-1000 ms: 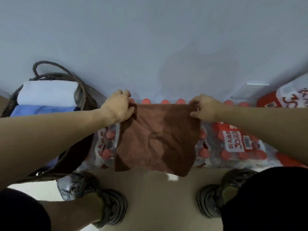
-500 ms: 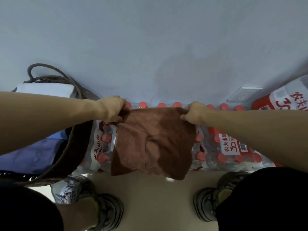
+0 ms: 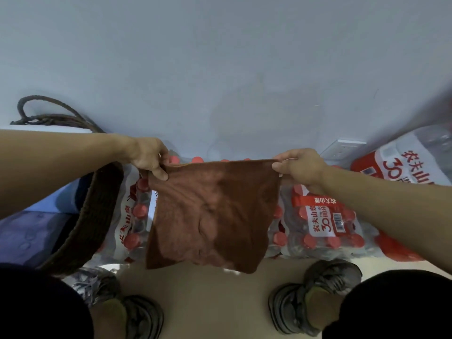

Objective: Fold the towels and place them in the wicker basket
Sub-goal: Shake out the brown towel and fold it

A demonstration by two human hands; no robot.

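Since the earlier frame the hands have spread apart, so the brown towel (image 3: 210, 214) hangs taut between left hand (image 3: 149, 157) and right hand (image 3: 299, 166), each pinching a top corner, with the wicker basket (image 3: 95, 214) at left, nearer the left hand.

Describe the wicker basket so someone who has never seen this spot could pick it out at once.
Start at the pale wall and the row of shrink-wrapped red-capped water bottle packs along its foot. At the row's left end, under the left forearm, stands the wicker basket. It is the only dark brown woven thing here, with a rope loop handle and blue and white cloth inside.
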